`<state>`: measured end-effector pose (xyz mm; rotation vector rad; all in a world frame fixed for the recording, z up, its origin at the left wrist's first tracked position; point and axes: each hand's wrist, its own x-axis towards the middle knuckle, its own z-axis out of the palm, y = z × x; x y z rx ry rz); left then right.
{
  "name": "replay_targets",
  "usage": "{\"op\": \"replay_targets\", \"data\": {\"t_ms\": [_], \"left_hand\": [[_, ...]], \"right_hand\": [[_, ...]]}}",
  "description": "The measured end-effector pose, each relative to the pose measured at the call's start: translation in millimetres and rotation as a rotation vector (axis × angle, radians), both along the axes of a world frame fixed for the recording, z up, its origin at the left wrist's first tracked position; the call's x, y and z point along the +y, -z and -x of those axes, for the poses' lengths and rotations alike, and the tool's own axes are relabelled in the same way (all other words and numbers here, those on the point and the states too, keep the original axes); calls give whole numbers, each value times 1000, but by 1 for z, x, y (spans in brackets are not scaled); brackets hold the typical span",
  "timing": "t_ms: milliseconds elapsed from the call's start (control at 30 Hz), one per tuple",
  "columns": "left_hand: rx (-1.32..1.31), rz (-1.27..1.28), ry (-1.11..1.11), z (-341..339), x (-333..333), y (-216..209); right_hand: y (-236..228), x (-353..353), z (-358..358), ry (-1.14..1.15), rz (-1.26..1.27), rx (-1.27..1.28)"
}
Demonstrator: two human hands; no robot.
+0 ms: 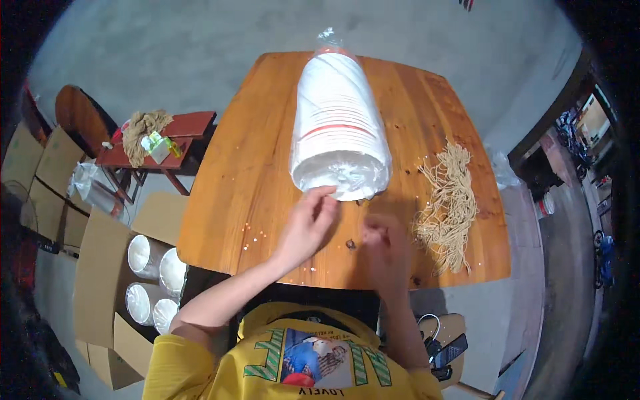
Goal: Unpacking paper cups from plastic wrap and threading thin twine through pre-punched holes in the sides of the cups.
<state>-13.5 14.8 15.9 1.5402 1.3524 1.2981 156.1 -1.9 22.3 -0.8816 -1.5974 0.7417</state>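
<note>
A long stack of nested white paper tubs (337,100) with red bands lies on its side in a clear plastic sleeve (350,175). Its wide, round end faces me, with crinkled film over it. My left hand (312,217) is at the lower rim of this end, its fingers curled and closed at the edge of the film. Just right of it, my right hand (388,240) hovers over the tabletop, apart from the stack. Motion smears its fingers, so I cannot see whether they hold anything.
A bundle of tan strings (450,210) lies on the wooden table (247,147) at the right. White and orange specks dot the wood. At lower left, an open cardboard box (100,287) holds several wrapped stacks. A red bench (190,125) stands far left; a phone (450,351) rests on a stool, lower right.
</note>
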Motion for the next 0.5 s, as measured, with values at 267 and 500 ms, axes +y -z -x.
{"op": "replay_targets", "data": {"t_ms": [267, 500], "left_hand": [[289, -249, -51, 5, 41, -1], [438, -387, -34, -9, 13, 2]], "right_hand": [[14, 49, 19, 166, 97, -155], [28, 63, 28, -28, 308, 84]]}}
